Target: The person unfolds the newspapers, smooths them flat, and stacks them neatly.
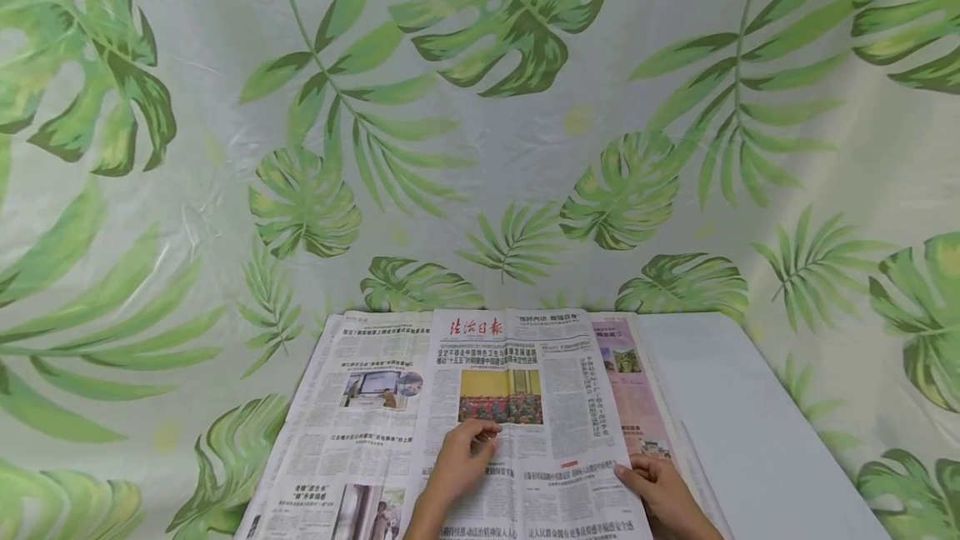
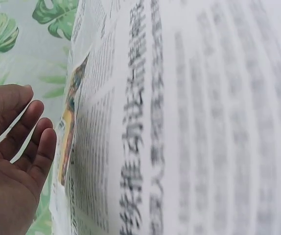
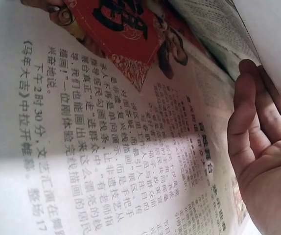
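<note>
A folded newspaper [image 1: 564,407] with a red title and a colour photo lies uppermost in the head view. At its right edge, my right hand [image 1: 663,494] pinches the sheet, thumb above and fingers beneath. The right wrist view has these fingers [image 3: 248,98] under the lifted paper edge [image 3: 272,39]. My left hand [image 1: 468,457] hovers over the middle of the newspaper, just below the photo. Its fingers [image 2: 45,147] bend loosely and hold nothing in the left wrist view, where the newspaper's print [image 2: 135,122] fills the right side.
Beneath lies an open newspaper spread, its left page [image 1: 360,440] with photos and its right page [image 1: 630,390] with pink print. A white tabletop [image 1: 757,423] extends to the right. Behind everything hangs a leaf-patterned sheet [image 1: 517,148].
</note>
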Demonstrator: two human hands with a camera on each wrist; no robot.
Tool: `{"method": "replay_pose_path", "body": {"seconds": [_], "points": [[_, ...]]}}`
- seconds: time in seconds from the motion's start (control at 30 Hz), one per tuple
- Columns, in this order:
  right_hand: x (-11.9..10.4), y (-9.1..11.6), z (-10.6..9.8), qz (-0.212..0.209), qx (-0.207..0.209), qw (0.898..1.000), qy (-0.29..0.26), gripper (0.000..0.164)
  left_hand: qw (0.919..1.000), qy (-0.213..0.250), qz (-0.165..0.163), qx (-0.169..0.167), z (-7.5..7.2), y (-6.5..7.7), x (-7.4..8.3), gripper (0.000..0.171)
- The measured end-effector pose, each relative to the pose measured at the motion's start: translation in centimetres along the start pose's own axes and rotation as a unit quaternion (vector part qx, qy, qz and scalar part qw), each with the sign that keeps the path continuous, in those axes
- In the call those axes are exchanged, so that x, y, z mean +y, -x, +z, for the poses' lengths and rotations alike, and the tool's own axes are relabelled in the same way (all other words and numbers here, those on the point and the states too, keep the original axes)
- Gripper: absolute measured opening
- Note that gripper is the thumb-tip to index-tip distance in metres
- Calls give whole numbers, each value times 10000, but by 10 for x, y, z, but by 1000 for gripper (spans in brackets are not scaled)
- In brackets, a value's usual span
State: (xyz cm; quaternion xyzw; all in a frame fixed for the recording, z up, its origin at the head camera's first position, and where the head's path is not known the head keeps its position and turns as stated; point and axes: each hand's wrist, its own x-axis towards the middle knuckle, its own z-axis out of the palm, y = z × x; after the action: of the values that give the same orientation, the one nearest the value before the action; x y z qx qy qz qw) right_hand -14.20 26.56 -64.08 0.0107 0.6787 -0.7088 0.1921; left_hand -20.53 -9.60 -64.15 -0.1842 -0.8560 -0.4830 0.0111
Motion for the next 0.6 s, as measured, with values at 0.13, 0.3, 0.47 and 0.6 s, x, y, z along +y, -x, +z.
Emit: {"method": "replay_pose_path", "body": {"seconds": [0.13,0.3,0.47,0.6], "points": [[0,-3,1,-77,229,9991,360,45,9998,109,113,-120,9,-5,8,22],[-2,-6,4,-221,359,9975,574,46,9993,243,71,-292,21,-10,22,20],[-4,-10,9,-251,681,9934,886,44,9985,386,184,-341,32,-12,33,13],[-7,-11,15,-370,1018,9860,1265,40,9973,515,308,-417,39,-13,42,11]]}}
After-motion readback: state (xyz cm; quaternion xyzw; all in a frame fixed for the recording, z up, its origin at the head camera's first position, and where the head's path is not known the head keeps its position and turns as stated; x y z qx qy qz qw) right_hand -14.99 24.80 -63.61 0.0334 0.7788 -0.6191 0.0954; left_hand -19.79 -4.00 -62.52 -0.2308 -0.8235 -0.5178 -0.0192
